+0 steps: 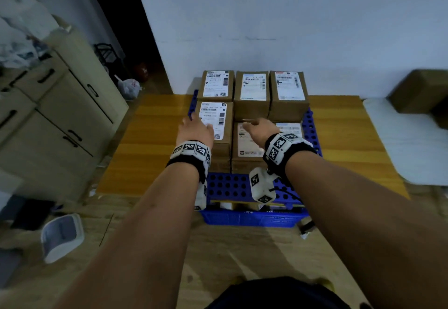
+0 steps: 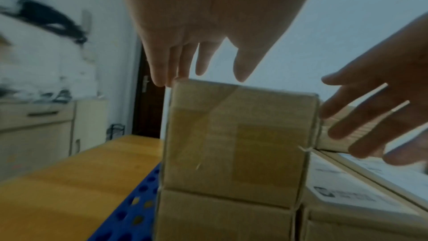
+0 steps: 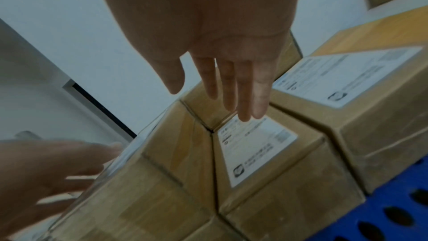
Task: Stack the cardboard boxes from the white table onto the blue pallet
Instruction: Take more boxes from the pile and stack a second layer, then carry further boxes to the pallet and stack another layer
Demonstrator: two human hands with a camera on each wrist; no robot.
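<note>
Several labelled cardboard boxes stand packed together on the blue pallet (image 1: 230, 185). My left hand (image 1: 194, 125) is open with straight fingers just over the front-left top box (image 1: 215, 124), which sits on another box. In the left wrist view its fingers (image 2: 197, 61) reach that box's (image 2: 238, 135) upper edge; I cannot tell whether they touch. My right hand (image 1: 258, 126) is open too, above the lower front-middle box (image 1: 247, 143). In the right wrist view its fingers (image 3: 231, 83) point at that box's white label (image 3: 254, 146). Neither hand holds anything.
The pallet lies on a low wooden platform (image 1: 145, 138) against the wall. A white table (image 1: 412, 143) at the right carries another cardboard box (image 1: 421, 90). Cream cabinets (image 1: 60, 104) stand at the left. A blue crate (image 1: 252, 217) sits before the pallet, and a white object (image 1: 63, 236) lies on the floor.
</note>
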